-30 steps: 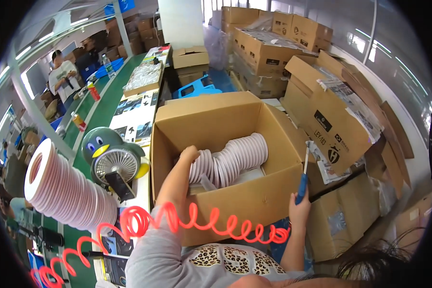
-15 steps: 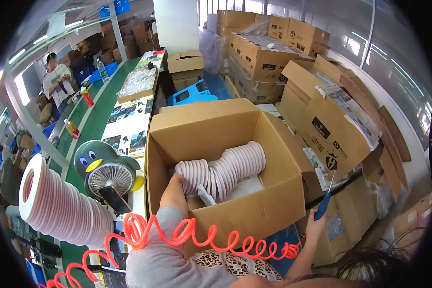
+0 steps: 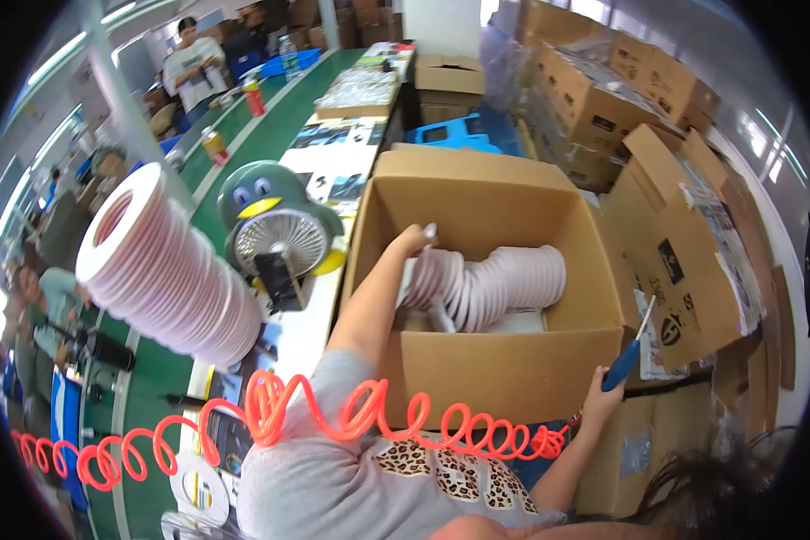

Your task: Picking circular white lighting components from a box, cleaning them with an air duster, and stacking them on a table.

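Note:
My left hand [image 3: 410,241] reaches into an open cardboard box [image 3: 477,373], its fingers closed on a white ring [image 3: 430,231] at the left end of a row of rings. The row of white rings [image 3: 490,283] lies on its side in the box, bent in the middle. To the right of the box, my right hand [image 3: 600,396] grips a blue-handled screwdriver [image 3: 621,364], its metal shaft pointing up. At the left, a tall stack of white rings [image 3: 175,270] leans on the bench.
A penguin-shaped fan [image 3: 279,225] stands beside the box, with a phone-like black object [image 3: 279,281] in front. A red coiled hose [image 3: 369,409] crosses before me. Cartons [image 3: 684,261] stand at right. A person [image 3: 193,72] stands beyond the green conveyor [image 3: 283,117].
My view has swung left, so the scene sits further right. My left hand has risen from the box's near left side, now with a white ring in its fingers. The screwdriver stays in my right hand.

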Motion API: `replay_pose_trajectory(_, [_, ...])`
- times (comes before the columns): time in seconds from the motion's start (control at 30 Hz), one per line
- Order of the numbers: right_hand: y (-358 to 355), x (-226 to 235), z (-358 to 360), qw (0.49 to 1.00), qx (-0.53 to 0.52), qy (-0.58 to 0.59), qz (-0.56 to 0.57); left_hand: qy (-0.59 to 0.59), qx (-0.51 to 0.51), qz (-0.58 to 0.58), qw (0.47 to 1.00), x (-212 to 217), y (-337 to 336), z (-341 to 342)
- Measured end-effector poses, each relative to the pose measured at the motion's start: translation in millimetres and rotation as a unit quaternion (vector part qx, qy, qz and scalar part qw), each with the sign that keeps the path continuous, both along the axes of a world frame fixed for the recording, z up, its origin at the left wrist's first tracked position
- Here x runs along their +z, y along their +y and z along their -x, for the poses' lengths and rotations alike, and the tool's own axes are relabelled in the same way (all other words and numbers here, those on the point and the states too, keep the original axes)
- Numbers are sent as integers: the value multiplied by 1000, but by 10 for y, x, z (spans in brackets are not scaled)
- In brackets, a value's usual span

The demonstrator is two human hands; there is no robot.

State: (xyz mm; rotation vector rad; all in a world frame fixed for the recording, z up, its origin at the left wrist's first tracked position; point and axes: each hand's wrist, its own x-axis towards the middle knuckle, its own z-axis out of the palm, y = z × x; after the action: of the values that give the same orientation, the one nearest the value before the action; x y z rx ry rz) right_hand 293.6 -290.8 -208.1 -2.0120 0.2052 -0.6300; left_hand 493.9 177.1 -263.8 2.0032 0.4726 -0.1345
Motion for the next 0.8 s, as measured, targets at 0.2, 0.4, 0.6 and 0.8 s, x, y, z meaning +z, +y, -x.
replay_pose_trajectory(0.2, [171,25,-60,999,42,-31,1,-84,-7,308,948,351,191,359])
replay_pose_trajectory(0.4, [208,-5,-126,998,62,-27,0,-176,4,588,789,733,-462,603])
replay_pose_trajectory(0.6, [800,275,107,990,101,41,86,-212,-59,700,679,802,-1032,393])
replay_pose_trajectory(0.8, [1467,257,308,950,264,55,159,-221,-10,639,737,633,-1139,378])
